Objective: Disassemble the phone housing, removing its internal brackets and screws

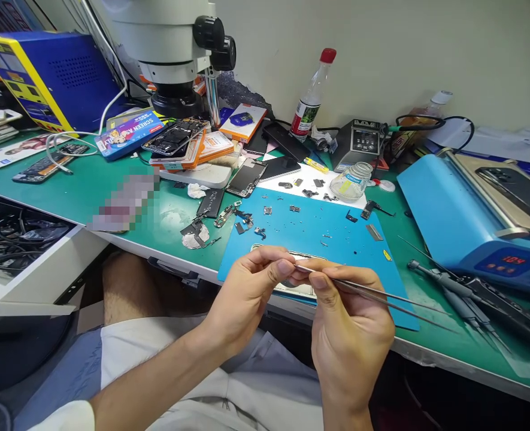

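Observation:
My right hand (352, 317) is closed on thin metal tweezers (381, 293), pinched between thumb and fingers. Their two slender legs spread apart toward the right, and the other end reaches my left fingertips. Thumb and forefinger of my left hand (251, 293) are pressed together there; whatever they pinch is too small or hidden to make out. Both hands are raised above the near edge of a blue mat (291, 230). Partly covered by them, a pale phone frame (309, 288) lies on the mat. Small phone parts (294, 208) and tiny screws are scattered behind it.
A microscope (170, 54) stands at the back left beside phone boxes (130, 134). A glass jar (351, 181) and a red-capped bottle (312, 99) are behind the mat. At right sit a blue heating station (466, 221) and screwdrivers (453, 293). An open drawer (44, 257) juts out left.

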`<state>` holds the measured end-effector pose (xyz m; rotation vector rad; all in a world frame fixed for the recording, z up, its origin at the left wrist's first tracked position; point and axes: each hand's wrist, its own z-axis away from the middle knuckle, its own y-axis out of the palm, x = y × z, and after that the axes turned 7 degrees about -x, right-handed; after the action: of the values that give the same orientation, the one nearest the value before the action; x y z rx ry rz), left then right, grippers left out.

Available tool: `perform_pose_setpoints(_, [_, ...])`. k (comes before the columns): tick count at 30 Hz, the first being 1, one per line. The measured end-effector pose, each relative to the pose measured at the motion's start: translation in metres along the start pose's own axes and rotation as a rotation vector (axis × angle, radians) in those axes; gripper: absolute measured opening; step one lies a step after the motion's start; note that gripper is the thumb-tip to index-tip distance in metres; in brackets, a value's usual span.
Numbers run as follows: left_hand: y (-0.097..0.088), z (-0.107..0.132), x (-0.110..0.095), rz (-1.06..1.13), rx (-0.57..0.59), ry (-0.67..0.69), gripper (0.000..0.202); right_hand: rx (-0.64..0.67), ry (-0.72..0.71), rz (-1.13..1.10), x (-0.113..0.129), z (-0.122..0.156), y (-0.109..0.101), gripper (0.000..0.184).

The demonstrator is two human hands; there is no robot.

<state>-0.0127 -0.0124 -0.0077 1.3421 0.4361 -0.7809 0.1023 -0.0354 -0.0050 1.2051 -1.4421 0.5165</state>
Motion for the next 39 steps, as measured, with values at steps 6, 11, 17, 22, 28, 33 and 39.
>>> perform_pose_setpoints(6, [-0.002,-0.001,-0.007,-0.098,0.02,-0.012,0.019,0.007,-0.077,0.072,0.0,-0.015,-0.009,0.017])
perform_pose_setpoints(11, [-0.012,-0.013,-0.03,-0.778,0.026,0.333,0.021,0.227,-0.177,0.373,-0.015,-0.057,-0.037,0.013])
perform_pose_setpoints(17, [-0.02,-0.042,-0.024,-1.691,0.158,0.732,0.023,0.408,-0.228,0.619,-0.032,-0.084,-0.054,0.007])
perform_pose_setpoints(22, [-0.023,-0.052,-0.01,-1.683,0.176,0.686,0.028,0.45,-0.342,0.704,-0.036,-0.081,-0.058,0.003])
perform_pose_setpoints(28, [-0.023,-0.052,-0.008,-1.662,0.181,0.667,0.033,0.479,-0.407,0.747,-0.037,-0.08,-0.058,0.006])
perform_pose_setpoints(33, [-0.022,-0.053,-0.007,-1.657,0.179,0.65,0.032,0.49,-0.438,0.762,-0.036,-0.081,-0.057,0.006])
perform_pose_setpoints(39, [-0.019,-0.052,-0.009,-1.666,0.167,0.619,0.029,0.518,-0.469,0.778,-0.035,-0.081,-0.057,0.011])
